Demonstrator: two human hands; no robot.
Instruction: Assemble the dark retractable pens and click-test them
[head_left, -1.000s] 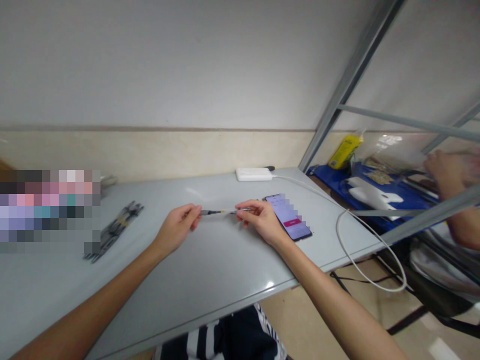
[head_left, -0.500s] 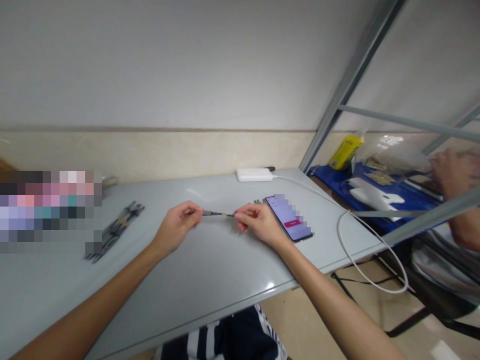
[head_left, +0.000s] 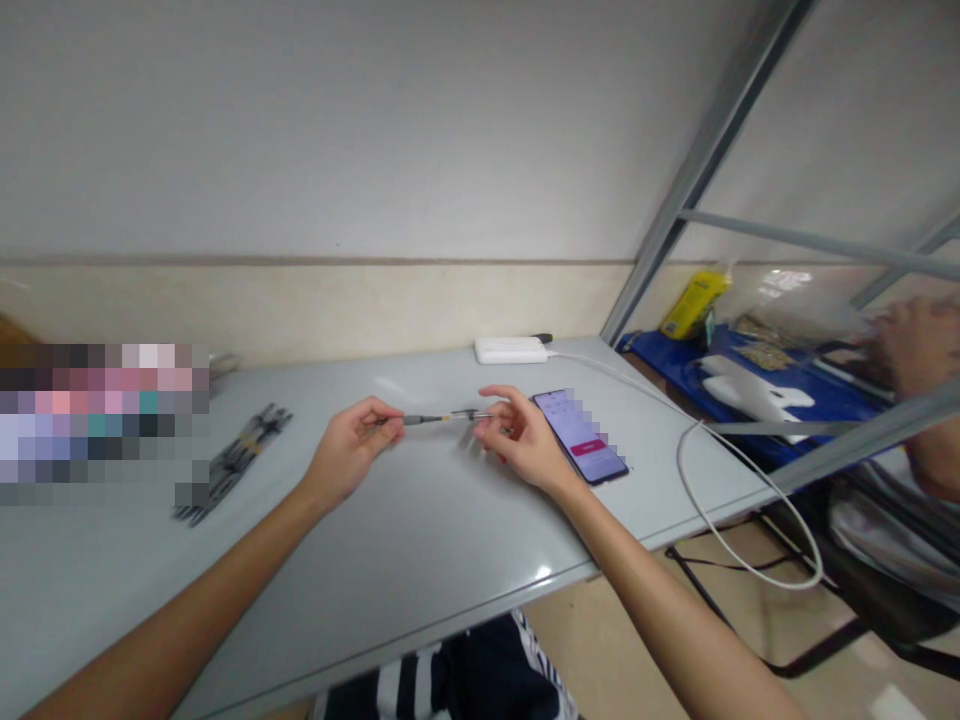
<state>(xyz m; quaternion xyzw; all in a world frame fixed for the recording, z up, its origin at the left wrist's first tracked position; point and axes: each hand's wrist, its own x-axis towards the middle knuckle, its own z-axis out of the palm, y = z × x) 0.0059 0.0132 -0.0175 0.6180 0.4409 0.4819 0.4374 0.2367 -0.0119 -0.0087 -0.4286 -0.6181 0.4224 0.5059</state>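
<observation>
My left hand [head_left: 352, 450] pinches one end of a thin pen [head_left: 442, 417] and holds it level just above the grey table [head_left: 420, 540]. At the pen's other end my right hand [head_left: 521, 440] has its fingers loosely curled, the fingertips touching or almost touching the tip. The pen has a dark barrel with a pale yellowish middle section. A smartphone [head_left: 581, 436] with a lit screen lies flat right beside my right hand.
A bundle of dark pens [head_left: 232, 462] lies at the left. A white power bank [head_left: 510, 350] sits by the wall, its white cable [head_left: 750, 500] looping off the table's right edge. Another person's hand [head_left: 919, 345] works over a blue tray [head_left: 720, 385] behind a metal frame.
My right hand's fingers have loosened and spread from their tight pinch on the pen's end. The pen has lifted slightly. The other person's hand shifted a little.
</observation>
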